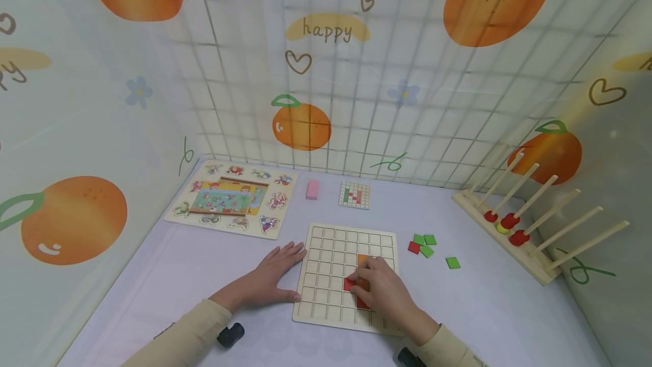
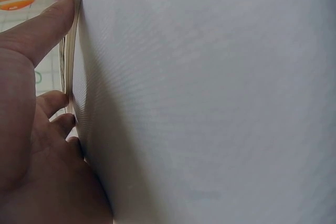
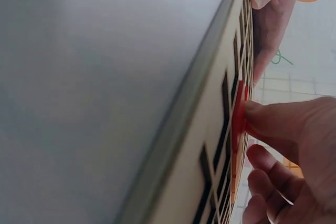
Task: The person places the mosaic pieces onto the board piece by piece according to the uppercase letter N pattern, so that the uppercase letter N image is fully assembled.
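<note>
A wooden grid board (image 1: 318,276) lies flat, with an orange tile (image 1: 363,257) and red tiles in its right half. Against its left edge rests my left hand (image 1: 270,278), fingers spread and thumb straight; the left wrist view shows the thumb (image 2: 44,32) touching the board's edge. My right hand (image 1: 384,290) is over the board, thumb and forefinger at a red tile (image 1: 348,284), which they appear to pinch at the surface. In the right wrist view the thumb (image 3: 273,121) meets red (image 3: 238,119), the other fingers curled. That hand covers part of the tiles.
Right of the board lie several green tiles (image 1: 453,263) and a red one (image 1: 414,247). Behind it are a small pattern card (image 1: 355,195) and a pink block (image 1: 312,190). A picture puzzle (image 1: 272,225) lies back left; a peg rack (image 1: 535,268) with beads stands right.
</note>
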A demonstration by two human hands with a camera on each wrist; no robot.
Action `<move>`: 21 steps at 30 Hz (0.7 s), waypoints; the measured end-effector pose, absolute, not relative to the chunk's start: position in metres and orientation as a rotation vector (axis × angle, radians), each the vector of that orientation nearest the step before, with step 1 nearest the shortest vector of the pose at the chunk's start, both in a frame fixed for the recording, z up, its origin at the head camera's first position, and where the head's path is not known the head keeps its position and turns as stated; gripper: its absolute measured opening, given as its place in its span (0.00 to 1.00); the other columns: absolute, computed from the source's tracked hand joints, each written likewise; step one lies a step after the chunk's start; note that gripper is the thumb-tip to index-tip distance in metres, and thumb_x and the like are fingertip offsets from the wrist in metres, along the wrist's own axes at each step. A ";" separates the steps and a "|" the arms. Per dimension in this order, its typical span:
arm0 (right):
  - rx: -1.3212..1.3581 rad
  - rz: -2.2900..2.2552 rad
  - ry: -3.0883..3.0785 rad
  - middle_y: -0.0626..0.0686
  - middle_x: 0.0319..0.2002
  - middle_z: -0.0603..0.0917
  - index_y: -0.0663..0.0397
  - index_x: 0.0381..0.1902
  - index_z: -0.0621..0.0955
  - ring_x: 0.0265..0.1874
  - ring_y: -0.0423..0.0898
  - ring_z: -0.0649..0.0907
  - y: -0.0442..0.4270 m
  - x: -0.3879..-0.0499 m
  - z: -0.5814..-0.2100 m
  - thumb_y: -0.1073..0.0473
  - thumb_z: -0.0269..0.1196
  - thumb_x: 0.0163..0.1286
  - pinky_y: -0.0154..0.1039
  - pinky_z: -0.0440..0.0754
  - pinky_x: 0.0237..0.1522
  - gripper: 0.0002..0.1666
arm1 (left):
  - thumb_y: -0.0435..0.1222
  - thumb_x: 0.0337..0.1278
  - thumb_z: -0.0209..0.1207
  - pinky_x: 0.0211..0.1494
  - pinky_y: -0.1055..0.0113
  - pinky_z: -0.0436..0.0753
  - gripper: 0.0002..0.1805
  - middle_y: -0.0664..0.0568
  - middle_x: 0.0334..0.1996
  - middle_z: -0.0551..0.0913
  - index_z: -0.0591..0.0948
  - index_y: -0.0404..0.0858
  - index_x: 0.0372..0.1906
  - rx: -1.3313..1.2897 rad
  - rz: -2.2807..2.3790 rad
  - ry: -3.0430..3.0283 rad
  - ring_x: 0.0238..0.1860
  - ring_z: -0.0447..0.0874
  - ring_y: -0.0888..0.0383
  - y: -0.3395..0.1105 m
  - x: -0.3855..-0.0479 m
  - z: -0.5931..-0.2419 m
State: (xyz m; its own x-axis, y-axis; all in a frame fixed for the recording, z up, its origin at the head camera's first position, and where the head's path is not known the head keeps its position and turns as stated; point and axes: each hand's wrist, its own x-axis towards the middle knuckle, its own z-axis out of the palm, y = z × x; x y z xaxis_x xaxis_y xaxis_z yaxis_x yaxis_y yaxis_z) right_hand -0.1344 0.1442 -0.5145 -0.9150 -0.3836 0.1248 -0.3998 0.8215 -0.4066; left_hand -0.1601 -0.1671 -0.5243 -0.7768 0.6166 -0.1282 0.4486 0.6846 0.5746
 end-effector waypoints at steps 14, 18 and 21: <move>0.470 0.843 -2.954 0.35 0.37 0.80 0.40 0.42 0.90 0.41 0.36 0.74 0.159 -0.132 -0.512 0.54 0.75 0.62 0.36 0.83 0.41 0.10 | 0.61 0.57 0.66 0.83 0.49 0.39 0.54 0.53 0.83 0.48 0.56 0.43 0.82 0.869 0.750 2.608 0.82 0.38 0.51 -0.167 -0.162 -0.530; 0.404 0.866 -2.955 0.34 0.36 0.80 0.38 0.41 0.90 0.41 0.36 0.75 0.168 -0.133 -0.512 0.55 0.73 0.64 0.36 0.84 0.42 0.07 | 0.61 0.57 0.66 0.83 0.49 0.39 0.54 0.53 0.82 0.49 0.56 0.43 0.81 0.870 0.759 2.605 0.82 0.38 0.51 -0.167 -0.162 -0.530; 0.336 0.877 -2.960 0.34 0.36 0.80 0.39 0.42 0.90 0.38 0.35 0.76 0.177 -0.134 -0.513 0.55 0.73 0.65 0.34 0.84 0.40 0.08 | 0.61 0.57 0.65 0.83 0.48 0.39 0.54 0.53 0.82 0.49 0.56 0.42 0.81 0.871 0.764 2.604 0.82 0.38 0.50 -0.168 -0.162 -0.529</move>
